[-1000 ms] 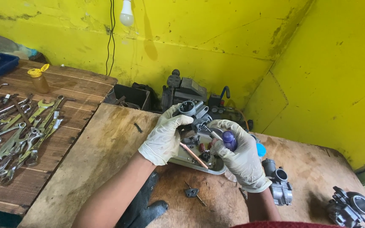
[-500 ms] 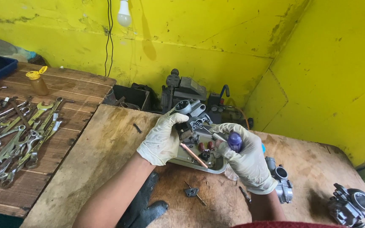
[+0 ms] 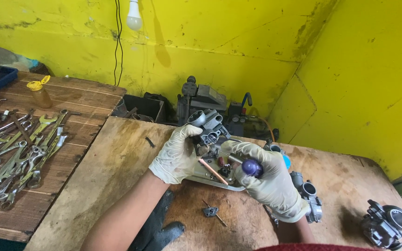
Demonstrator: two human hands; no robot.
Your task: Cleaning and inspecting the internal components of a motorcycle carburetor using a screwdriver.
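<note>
The left hand [image 3: 177, 155] grips the carburetor [image 3: 209, 128], holding it upright over the metal tray [image 3: 200, 175] so loose parts fall inside. The right hand [image 3: 267, 179] is closed around a purple-handled screwdriver [image 3: 252, 167], angled toward the carburetor body.

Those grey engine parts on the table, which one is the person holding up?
The carburetor gripped by the gloved left hand over the metal tray. The other carburetors lie untouched on the table to the right.
</note>
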